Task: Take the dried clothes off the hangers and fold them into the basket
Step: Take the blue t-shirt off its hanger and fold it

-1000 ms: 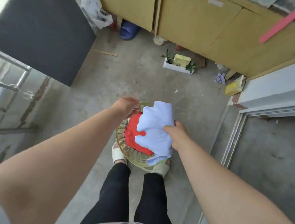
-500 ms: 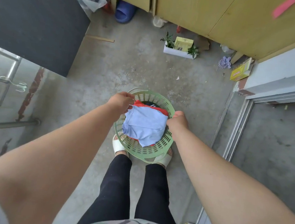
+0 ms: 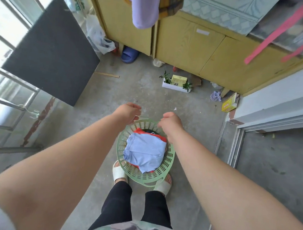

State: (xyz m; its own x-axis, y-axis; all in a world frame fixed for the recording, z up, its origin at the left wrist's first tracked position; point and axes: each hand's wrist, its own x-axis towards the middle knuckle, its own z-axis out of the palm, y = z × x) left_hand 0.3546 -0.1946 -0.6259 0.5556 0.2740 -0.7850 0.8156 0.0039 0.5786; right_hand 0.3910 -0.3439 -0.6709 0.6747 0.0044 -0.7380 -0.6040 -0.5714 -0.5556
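1. You lifted both hands off the blue garment (image 3: 144,151); it lay folded in the basket (image 3: 169,160), lower centre.
2. Your left hand (image 3: 129,111) and right hand (image 3: 170,121) hung loosely curled, empty.
3. The purple garment (image 3: 145,9) up top looked soft and light; grip its shoulders.

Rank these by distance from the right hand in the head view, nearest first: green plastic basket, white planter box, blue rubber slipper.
1. Green plastic basket, just below the right hand.
2. White planter box, on the floor ahead.
3. Blue rubber slipper, far ahead-left, under the cabinet.
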